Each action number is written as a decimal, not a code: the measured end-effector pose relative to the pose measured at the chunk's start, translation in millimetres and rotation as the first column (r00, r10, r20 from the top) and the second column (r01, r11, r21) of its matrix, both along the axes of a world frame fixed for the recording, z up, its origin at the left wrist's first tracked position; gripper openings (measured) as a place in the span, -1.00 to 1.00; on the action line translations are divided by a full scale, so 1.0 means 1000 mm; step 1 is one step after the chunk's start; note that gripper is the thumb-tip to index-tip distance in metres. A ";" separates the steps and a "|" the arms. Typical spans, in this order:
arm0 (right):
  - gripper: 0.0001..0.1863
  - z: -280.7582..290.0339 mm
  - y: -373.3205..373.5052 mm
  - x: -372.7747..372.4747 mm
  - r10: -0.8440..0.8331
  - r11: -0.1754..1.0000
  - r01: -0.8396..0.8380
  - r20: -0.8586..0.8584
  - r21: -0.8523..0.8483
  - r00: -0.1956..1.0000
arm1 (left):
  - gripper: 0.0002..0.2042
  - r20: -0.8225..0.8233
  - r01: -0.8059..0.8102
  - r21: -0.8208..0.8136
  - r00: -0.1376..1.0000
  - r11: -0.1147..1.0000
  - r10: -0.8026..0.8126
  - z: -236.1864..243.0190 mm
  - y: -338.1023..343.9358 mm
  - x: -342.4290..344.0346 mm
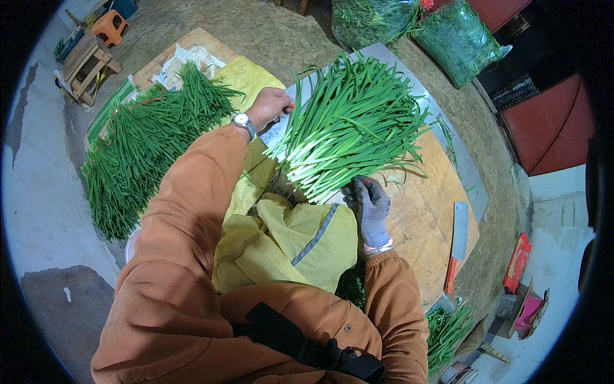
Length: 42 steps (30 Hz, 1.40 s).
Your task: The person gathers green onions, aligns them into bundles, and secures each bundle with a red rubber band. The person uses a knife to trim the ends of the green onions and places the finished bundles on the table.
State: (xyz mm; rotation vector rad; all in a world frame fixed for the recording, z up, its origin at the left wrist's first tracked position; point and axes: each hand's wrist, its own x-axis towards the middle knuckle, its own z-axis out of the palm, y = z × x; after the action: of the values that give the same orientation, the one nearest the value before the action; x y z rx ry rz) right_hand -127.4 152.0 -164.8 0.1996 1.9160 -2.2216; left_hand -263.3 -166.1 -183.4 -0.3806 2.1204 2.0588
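Green, long-leaved sheaf (368, 115) lies at centre, partly on a grey metal sheet (476, 192) and partly on the wooden bench (425, 185); leaves fan toward the far side, pale stem ends face the wearer. Left hand (268, 107), bare and wearing a watch (244, 121), is at the sheaf's left edge; its grip is pressed together, apparently pinching a small red bit (290, 107). Right hand (369, 203), in a grey glove with dark fingertips, is just beside the stem ends; fingers bent, a speck of red near the tips; cannot tell whether this grip is pinching anything. Progress, as judged: sheaf gathered and roughly aligned, no band visible across its top; the left pile (144, 150) shows reddish strands and looks already bundled. Remaining stock possibly includes greens (448, 333) at lower right and the two filled plastic bags (457, 45) beyond the bench. Cleaver (458, 233) lies on the right, apart from both hands. Yellow cloth (281, 246) covers the lap.
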 end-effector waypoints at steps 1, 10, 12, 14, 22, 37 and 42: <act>-0.82 0.000 0.000 0.000 0.003 1.000 -0.003 -0.002 -0.001 1.000 | -0.87 -0.002 0.005 -0.003 1.000 1.000 -0.005 -0.001 0.000 0.001; -0.83 -0.002 0.001 0.000 0.020 0.999 -0.019 -0.011 0.040 1.000 | -0.90 0.056 0.017 0.205 0.998 0.979 -0.029 0.003 -0.004 0.006; -0.83 -0.003 0.001 0.000 0.018 0.999 -0.018 -0.011 0.033 1.000 | -0.86 0.049 0.054 0.189 0.997 0.980 -0.064 0.001 -0.005 0.005; -0.84 -0.003 0.001 -0.001 0.020 1.000 -0.020 -0.008 0.013 1.000 | -0.84 0.032 0.080 0.191 0.996 0.978 -0.088 -0.001 -0.007 0.005; -0.85 0.002 0.000 0.000 -0.002 1.000 0.002 0.023 0.023 1.000 | -0.90 -0.006 0.005 0.146 1.000 0.989 -0.004 -0.006 -0.005 0.007; -0.84 -0.002 0.000 0.000 0.007 1.000 -0.007 0.012 0.021 1.000 | -0.89 0.002 -0.029 0.169 1.000 0.985 0.029 -0.004 0.007 0.002; -0.86 -0.001 -0.001 0.000 -0.001 0.998 0.006 0.071 -0.065 0.997 | -0.86 0.057 -0.019 0.560 0.998 0.829 -0.016 0.000 0.010 0.010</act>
State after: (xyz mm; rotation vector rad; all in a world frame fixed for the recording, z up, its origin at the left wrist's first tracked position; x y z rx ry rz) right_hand -127.2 151.0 -165.3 0.2681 1.8055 -2.2441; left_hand -253.7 -156.5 -183.6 -0.3444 1.3729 2.4982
